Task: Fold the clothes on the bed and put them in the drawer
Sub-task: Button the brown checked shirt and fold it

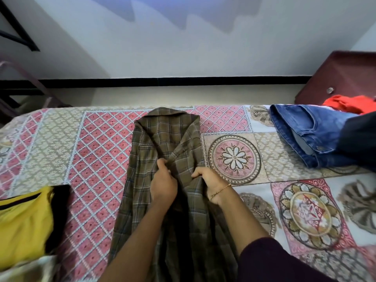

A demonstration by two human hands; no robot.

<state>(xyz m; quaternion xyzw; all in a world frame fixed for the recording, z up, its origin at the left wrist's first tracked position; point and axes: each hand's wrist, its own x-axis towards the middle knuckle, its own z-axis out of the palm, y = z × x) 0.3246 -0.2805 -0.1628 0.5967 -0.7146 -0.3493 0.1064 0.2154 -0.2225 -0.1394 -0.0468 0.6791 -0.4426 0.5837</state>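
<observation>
A brown plaid shirt [162, 139] lies lengthwise on the patterned bedspread [97, 151], collar toward the far edge. My left hand [163, 182] grips the cloth at the shirt's middle, fingers curled into the front opening. My right hand [209, 179], with a thin gold bracelet at the wrist, pinches the right front panel just beside it. The two hands are close together. A dark red cabinet [343, 78] with a round knob stands at the far right beyond the bed.
Blue jeans [305, 131] lie at the right of the bed, a dark garment [360, 137] over them and a red cloth [345, 103] behind. A yellow and black garment [24, 220] sits at the near left. A wall with a black skirting runs behind the bed.
</observation>
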